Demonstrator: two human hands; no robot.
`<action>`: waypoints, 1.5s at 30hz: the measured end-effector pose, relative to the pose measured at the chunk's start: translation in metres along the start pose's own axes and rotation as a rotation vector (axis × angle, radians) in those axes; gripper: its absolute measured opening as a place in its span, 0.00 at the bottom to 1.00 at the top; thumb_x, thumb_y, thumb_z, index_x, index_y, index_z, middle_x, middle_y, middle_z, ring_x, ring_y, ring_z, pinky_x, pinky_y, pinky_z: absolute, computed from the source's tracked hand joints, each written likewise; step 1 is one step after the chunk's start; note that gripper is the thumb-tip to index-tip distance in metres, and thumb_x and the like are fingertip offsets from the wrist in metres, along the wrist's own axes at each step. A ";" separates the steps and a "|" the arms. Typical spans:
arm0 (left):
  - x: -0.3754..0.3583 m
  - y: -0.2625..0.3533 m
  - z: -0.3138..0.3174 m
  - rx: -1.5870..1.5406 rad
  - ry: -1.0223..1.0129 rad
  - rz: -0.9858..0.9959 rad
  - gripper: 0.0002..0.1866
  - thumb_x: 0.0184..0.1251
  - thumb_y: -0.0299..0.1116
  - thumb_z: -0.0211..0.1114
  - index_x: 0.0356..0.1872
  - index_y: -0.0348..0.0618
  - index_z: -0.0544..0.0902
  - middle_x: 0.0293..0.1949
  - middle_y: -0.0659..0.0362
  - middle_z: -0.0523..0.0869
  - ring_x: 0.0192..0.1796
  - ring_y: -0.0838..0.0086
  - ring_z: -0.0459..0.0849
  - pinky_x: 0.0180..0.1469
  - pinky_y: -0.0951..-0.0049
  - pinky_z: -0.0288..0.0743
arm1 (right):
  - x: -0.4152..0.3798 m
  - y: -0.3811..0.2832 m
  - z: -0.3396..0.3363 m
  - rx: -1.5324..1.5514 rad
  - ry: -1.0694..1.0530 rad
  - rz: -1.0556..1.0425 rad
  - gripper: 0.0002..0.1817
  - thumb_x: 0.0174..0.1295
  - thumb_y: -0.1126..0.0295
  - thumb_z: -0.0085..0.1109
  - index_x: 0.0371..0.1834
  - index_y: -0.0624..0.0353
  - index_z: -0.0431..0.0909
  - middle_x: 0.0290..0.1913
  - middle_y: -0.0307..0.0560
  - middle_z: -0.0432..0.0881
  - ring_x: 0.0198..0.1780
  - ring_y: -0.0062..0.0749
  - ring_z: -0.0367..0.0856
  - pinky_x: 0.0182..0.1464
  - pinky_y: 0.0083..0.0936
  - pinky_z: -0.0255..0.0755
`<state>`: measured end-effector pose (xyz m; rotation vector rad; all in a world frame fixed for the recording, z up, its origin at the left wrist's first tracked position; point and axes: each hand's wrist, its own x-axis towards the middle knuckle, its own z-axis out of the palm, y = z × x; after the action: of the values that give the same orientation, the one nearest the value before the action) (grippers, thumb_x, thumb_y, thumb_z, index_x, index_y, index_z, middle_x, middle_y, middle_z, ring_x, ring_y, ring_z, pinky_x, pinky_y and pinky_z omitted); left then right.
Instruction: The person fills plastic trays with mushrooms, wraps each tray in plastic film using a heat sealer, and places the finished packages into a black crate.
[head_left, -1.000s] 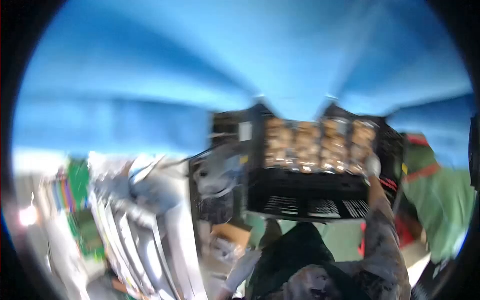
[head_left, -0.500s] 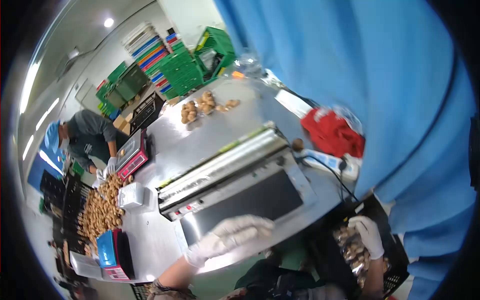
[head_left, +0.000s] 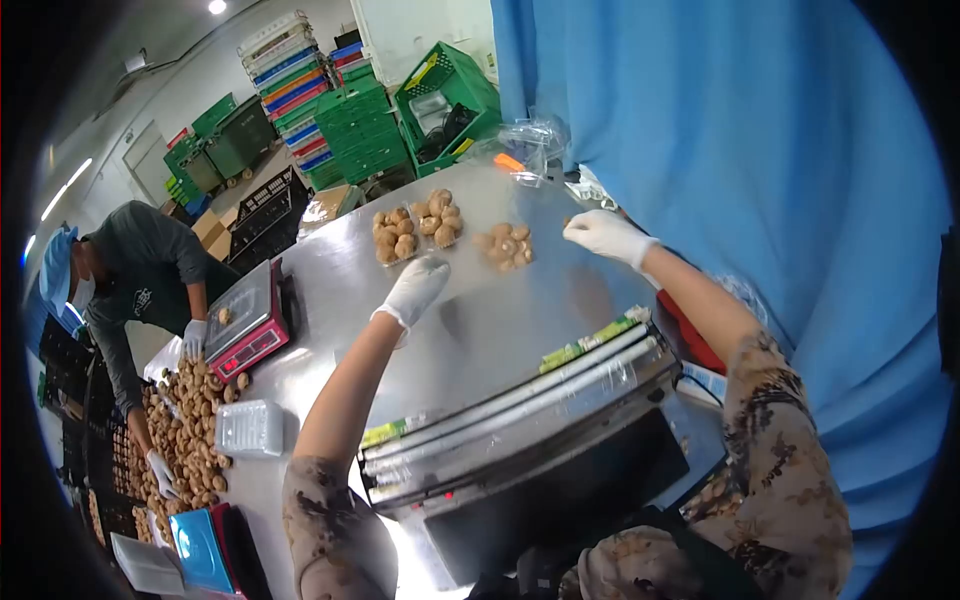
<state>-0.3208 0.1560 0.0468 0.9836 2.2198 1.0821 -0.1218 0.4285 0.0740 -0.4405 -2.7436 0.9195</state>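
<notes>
My left hand point(head_left: 417, 288), in a white glove, reaches over the metal table just in front of two packs of brown mushrooms point(head_left: 394, 236) point(head_left: 438, 217); its fingers are bunched, and what they hold, if anything, is hidden. To the right, my right hand point(head_left: 610, 238), also gloved, is closed above the table near its far right side. Between the hands and farther back lies a third group of mushrooms point(head_left: 506, 246), touched by neither. The wrapping machine point(head_left: 520, 400) with its film roll and dark plate is below both forearms.
A co-worker point(head_left: 150, 270) bends over loose mushrooms point(head_left: 185, 425) at the left. Nearby are a red scale point(head_left: 245, 320), clear trays point(head_left: 249, 429) and a blue-topped device point(head_left: 202, 550). Green crates point(head_left: 450, 95) and crumpled plastic point(head_left: 540, 145) are at the back; a blue curtain point(head_left: 750, 150) hangs right.
My left hand has moved from over the machine to the far mushroom packs. My right hand has risen from the crate at lower right to above the table. The view has shifted, and the third group shows more fully.
</notes>
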 end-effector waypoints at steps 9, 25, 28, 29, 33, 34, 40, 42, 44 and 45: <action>0.166 -0.071 0.041 0.220 -0.444 -0.266 0.12 0.65 0.31 0.56 0.44 0.34 0.76 0.49 0.43 0.82 0.44 0.59 0.86 0.42 0.63 0.82 | 0.165 0.082 0.094 -0.364 -0.615 0.396 0.16 0.59 0.71 0.45 0.40 0.69 0.82 0.40 0.56 0.85 0.42 0.42 0.85 0.41 0.36 0.79; 0.133 -0.010 0.050 -0.499 -0.226 -0.468 0.17 0.62 0.31 0.55 0.49 0.29 0.72 0.49 0.41 0.80 0.43 0.56 0.85 0.45 0.65 0.83 | 0.191 0.089 0.119 -0.184 -0.608 0.396 0.10 0.58 0.76 0.49 0.32 0.67 0.82 0.32 0.53 0.85 0.32 0.36 0.85 0.30 0.27 0.79; 0.134 -0.013 0.038 -0.473 -0.230 -0.368 0.19 0.62 0.31 0.55 0.50 0.28 0.70 0.50 0.38 0.78 0.46 0.54 0.84 0.46 0.65 0.83 | 0.205 0.082 0.110 -0.236 -0.523 0.265 0.08 0.55 0.77 0.50 0.31 0.66 0.81 0.30 0.52 0.84 0.29 0.36 0.83 0.29 0.29 0.78; 0.139 -0.025 0.030 -0.423 -0.276 -0.281 0.19 0.63 0.31 0.54 0.51 0.27 0.70 0.50 0.37 0.78 0.47 0.53 0.84 0.47 0.64 0.82 | 0.212 0.082 0.107 -0.255 -0.496 0.215 0.08 0.54 0.77 0.51 0.31 0.65 0.81 0.29 0.52 0.84 0.29 0.36 0.83 0.29 0.30 0.77; 0.133 -0.020 0.006 -0.668 -0.203 -0.323 0.16 0.67 0.29 0.50 0.50 0.27 0.69 0.52 0.37 0.77 0.53 0.53 0.80 0.52 0.62 0.80 | 0.225 0.044 0.073 -0.451 -0.351 -0.059 0.07 0.49 0.77 0.54 0.32 0.61 0.79 0.28 0.48 0.82 0.30 0.35 0.81 0.32 0.31 0.74; 0.129 -0.013 0.000 -0.680 -0.176 -0.351 0.15 0.69 0.28 0.48 0.51 0.27 0.69 0.54 0.38 0.76 0.54 0.52 0.79 0.54 0.61 0.78 | 0.229 0.032 0.065 -0.507 -0.326 -0.102 0.08 0.48 0.77 0.54 0.32 0.60 0.78 0.28 0.48 0.81 0.31 0.36 0.80 0.33 0.31 0.74; 0.047 0.008 -0.028 -0.358 -0.322 0.168 0.15 0.72 0.29 0.45 0.53 0.27 0.68 0.55 0.40 0.74 0.56 0.55 0.78 0.55 0.66 0.78 | 0.204 -0.043 0.031 -0.277 -0.342 -0.181 0.13 0.43 0.80 0.54 0.36 0.63 0.76 0.34 0.52 0.80 0.36 0.40 0.78 0.38 0.33 0.71; 0.009 0.023 -0.018 -0.956 -0.201 -0.249 0.19 0.73 0.32 0.44 0.57 0.26 0.63 0.57 0.40 0.71 0.57 0.56 0.77 0.55 0.66 0.78 | 0.186 -0.061 0.032 -0.257 -0.403 -0.242 0.12 0.44 0.80 0.53 0.35 0.63 0.76 0.33 0.50 0.80 0.35 0.38 0.77 0.37 0.32 0.71; -0.042 0.041 -0.005 -1.021 -0.174 -0.284 0.21 0.74 0.34 0.44 0.59 0.26 0.60 0.59 0.39 0.69 0.57 0.55 0.77 0.55 0.67 0.78 | 0.167 -0.071 0.044 -0.067 -0.514 -0.220 0.11 0.46 0.80 0.55 0.36 0.62 0.75 0.31 0.45 0.78 0.33 0.32 0.76 0.35 0.30 0.71; -0.062 0.042 0.004 -1.055 -0.161 -0.303 0.22 0.74 0.35 0.44 0.60 0.25 0.59 0.60 0.39 0.68 0.57 0.55 0.76 0.55 0.68 0.78 | 0.156 -0.074 0.051 -0.070 -0.560 -0.258 0.10 0.48 0.78 0.56 0.36 0.61 0.76 0.30 0.43 0.78 0.32 0.29 0.75 0.35 0.28 0.70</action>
<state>-0.2632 0.1280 0.0852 0.2394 1.2680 1.6427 -0.2977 0.3980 0.0967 0.1973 -3.2259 0.9983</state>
